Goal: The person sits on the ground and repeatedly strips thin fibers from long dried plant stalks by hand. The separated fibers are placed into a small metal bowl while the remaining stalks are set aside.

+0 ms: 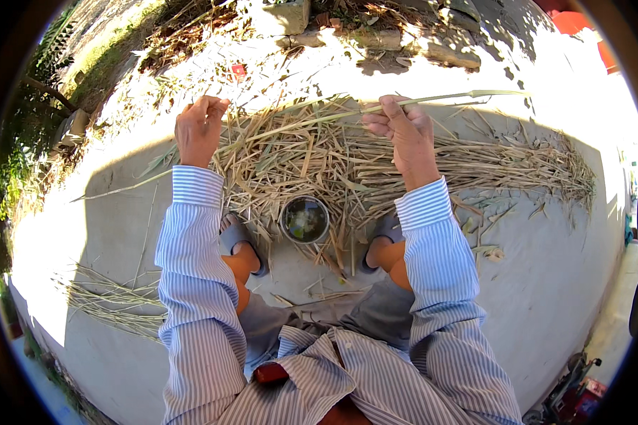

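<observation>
A long greenish-tan stalk [290, 129] slants up to the right across my view, and my right hand [404, 134] is closed round it near its thicker right end. Its thin left end runs past my left wrist. My left hand [200, 131] is raised with fingers pinched together; anything between the fingertips is too small to make out. Beneath both hands lies a heap of dry straw stalks [298, 159] and husks. A round container of dark liquid [305, 219] with pale and green bits in it stands between my feet.
A long bundle of stalks [503, 166] extends to the right. Thinner green stalks [117, 301] lie on the concrete floor [539, 248] at left. Stone blocks [418, 46] and dry leaves line the far edge. A small red packet [237, 72] lies beyond my left hand.
</observation>
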